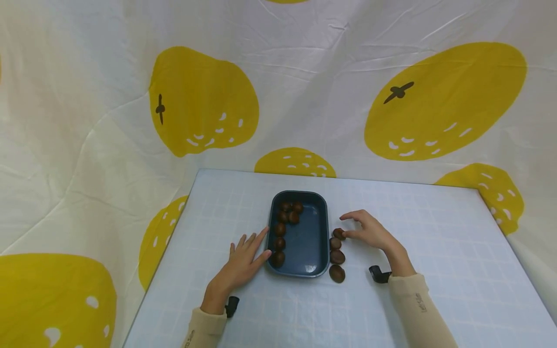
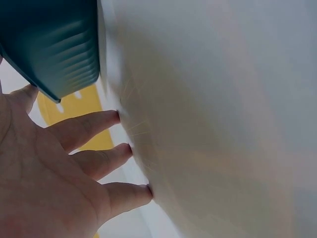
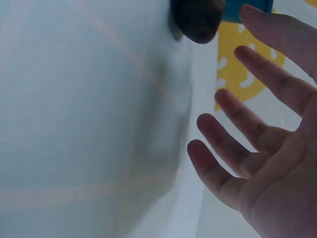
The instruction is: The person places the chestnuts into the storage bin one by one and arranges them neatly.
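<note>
A dark blue rectangular tray (image 1: 307, 241) stands on the table with several brown chestnuts (image 1: 280, 230) lying along its left side and in its far left corner. Outside its right wall, more chestnuts (image 1: 337, 256) form a short column. My left hand (image 1: 238, 268) has its fingers spread; thumb and index finger touch the tray's left rim, while the other fingertips rest on the table in the left wrist view. Beside the farthest chestnut (image 1: 339, 234) of the column is my right hand (image 1: 370, 231), its fingers apart and loosely bent. Nothing is gripped in the right wrist view.
A pale checked cloth covers the table (image 1: 457, 270). Behind and to the left hangs a white curtain (image 1: 304, 96) with large yellow fruit prints. Small black devices (image 1: 379, 274) sit at both wrists.
</note>
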Motion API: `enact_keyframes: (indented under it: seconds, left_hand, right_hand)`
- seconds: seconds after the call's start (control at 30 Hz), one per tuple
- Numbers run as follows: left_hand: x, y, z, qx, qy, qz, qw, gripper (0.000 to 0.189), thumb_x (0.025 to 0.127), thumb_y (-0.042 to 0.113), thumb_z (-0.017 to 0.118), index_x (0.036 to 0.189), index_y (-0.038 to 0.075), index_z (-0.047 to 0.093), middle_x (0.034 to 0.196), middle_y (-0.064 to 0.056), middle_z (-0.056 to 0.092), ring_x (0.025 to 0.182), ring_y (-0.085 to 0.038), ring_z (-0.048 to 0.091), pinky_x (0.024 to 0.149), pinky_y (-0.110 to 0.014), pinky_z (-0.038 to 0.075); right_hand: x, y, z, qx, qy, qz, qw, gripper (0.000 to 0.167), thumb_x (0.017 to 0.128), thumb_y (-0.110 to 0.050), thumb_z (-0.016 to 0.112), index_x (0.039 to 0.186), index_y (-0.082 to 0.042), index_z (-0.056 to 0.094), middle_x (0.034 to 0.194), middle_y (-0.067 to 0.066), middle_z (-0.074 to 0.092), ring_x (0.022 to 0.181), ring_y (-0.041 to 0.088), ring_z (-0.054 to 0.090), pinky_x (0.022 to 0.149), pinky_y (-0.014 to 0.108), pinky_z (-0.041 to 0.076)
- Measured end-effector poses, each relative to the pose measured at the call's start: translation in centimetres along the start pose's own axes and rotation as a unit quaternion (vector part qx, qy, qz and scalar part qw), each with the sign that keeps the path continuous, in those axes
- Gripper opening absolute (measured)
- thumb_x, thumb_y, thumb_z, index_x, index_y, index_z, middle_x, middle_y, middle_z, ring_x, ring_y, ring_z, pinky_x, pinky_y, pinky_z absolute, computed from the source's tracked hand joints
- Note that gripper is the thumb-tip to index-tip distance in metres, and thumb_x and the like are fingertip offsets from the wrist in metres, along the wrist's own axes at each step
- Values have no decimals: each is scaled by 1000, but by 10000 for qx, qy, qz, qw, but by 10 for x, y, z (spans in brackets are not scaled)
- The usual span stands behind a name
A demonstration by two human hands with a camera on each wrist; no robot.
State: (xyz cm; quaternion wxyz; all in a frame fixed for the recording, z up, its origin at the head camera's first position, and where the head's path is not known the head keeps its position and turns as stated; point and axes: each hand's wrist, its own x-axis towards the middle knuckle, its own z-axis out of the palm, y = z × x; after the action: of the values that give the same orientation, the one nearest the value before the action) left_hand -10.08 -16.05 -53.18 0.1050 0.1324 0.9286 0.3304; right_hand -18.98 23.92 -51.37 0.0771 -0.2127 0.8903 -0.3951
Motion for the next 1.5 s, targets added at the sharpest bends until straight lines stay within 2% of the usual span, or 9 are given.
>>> enact_keyframes:
  seconds: [0.1, 0.3, 0.6, 0.87, 1.03, 1.5]
  left_hand:
    - [0, 0, 0, 1, -9, -7, 10000, 65, 103, 59, 40, 160, 42, 15, 159, -20, 30, 146, -50, 12, 108, -74, -1]
    - [0, 1, 0, -13, 13, -9, 10000, 65, 103, 59, 40, 160, 40, 16, 159, -21, 30, 146, -50, 13, 108, -74, -1]
    - [-2, 2, -1, -40, -8, -8, 10000, 65, 103, 59, 40, 160, 41, 15, 159, -20, 29, 147, -49, 11, 108, -74, -1]
    - [-2, 2, -1, -76, 33, 22, 10000, 65, 103, 60, 39, 160, 42, 15, 159, -19, 29, 147, -49, 11, 107, -75, -1]
    - [-2, 2, -1, -47, 40, 14, 10000, 65, 103, 61, 38, 160, 42, 15, 159, -19, 29, 147, -49, 12, 108, -74, -1]
    - [-1, 0, 0, -2, 6, -5, 10000, 65, 103, 61, 38, 160, 44, 13, 160, -19, 29, 147, -49, 12, 108, -74, -1]
  right_hand:
    - [-2, 5, 3, -25, -24, 81, 10000, 40, 84, -7, 79, 122, 0, 68, 125, 15, 64, 122, 37, 50, 102, 59, 37]
    - [-5, 10, 8, -230, 12, -81, 9997, 43, 82, -12, 82, 122, -1, 69, 122, 16, 65, 119, 39, 51, 100, 60, 37]
    - [-7, 10, 13, -306, 2, 132, 9994, 39, 82, -11, 82, 119, -6, 71, 122, 16, 60, 119, 38, 47, 98, 59, 37]
    - [-7, 11, 14, -367, 45, 60, 9993, 33, 81, -8, 82, 113, -9, 74, 120, 16, 60, 120, 42, 46, 98, 62, 35]
    - [-7, 10, 14, -401, 40, 90, 9991, 32, 82, -12, 83, 113, -10, 74, 122, 17, 59, 121, 43, 45, 99, 63, 34]
    - [-6, 12, 17, -487, 93, 37, 9988, 32, 82, -13, 82, 113, -10, 74, 118, 12, 63, 118, 37, 47, 99, 59, 35]
